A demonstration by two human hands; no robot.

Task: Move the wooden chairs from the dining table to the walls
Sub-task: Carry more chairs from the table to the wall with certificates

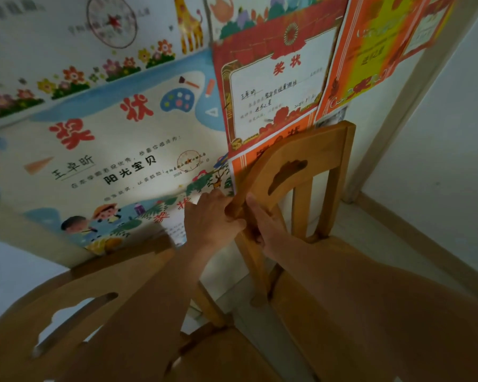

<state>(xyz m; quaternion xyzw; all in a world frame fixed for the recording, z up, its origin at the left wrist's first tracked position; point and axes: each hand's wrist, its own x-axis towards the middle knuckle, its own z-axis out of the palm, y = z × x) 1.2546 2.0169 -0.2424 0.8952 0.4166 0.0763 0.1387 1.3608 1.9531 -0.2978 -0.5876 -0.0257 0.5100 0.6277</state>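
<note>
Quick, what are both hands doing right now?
Left hand: closed on the chair back, at its left edge.
Right hand: closed on the same chair back, just beside the left hand.

Dim indoor light is falling; a bright patch is glaring on the certificate (116,150) wall. Below it, edges are blurring and bending.

colourful award certificates (127,128) cover the wall (439,119), some blurred.
</note>
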